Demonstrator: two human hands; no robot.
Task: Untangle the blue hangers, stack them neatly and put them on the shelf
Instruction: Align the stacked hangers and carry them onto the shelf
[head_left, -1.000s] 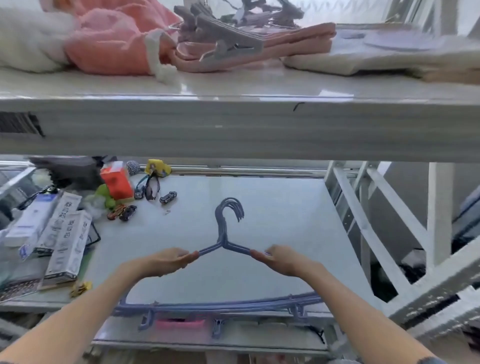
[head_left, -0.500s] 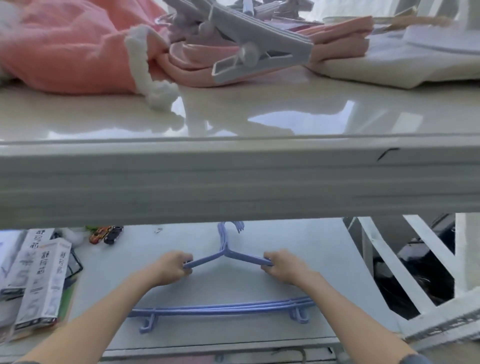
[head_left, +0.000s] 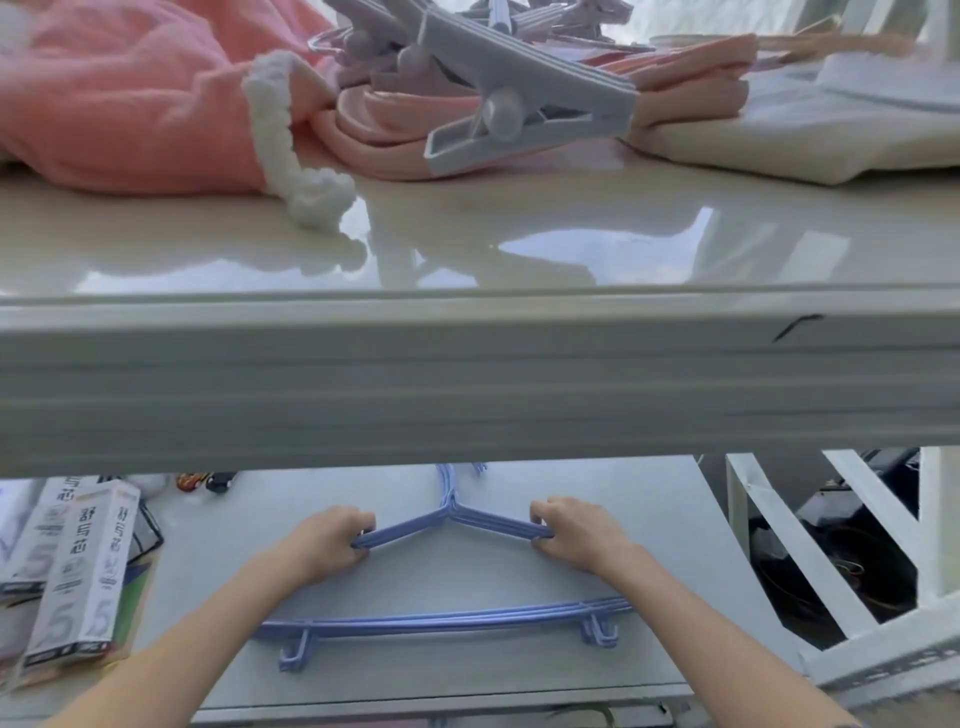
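Fingers (head_left: 358, 525) of the left hand (head_left: 324, 543) curl closed around the left arm of the hangers (head_left: 441, 621), and the right hand (head_left: 576, 535) is clenched the same way on the right arm. The blue stack lies flat on the bench (head_left: 519, 675), its bottom bars near the front edge and its hooks pointing toward the back, hidden under the shelf (head_left: 467, 374). Boxes (head_left: 78, 566) lie at the bench's left edge. On the shelf above, near its front edge, lie a pink cloth (head_left: 130, 104), a big grey clip (head_left: 519, 104) on pink hangers (head_left: 395, 156), and a cream cloth (head_left: 779, 140) at the right.
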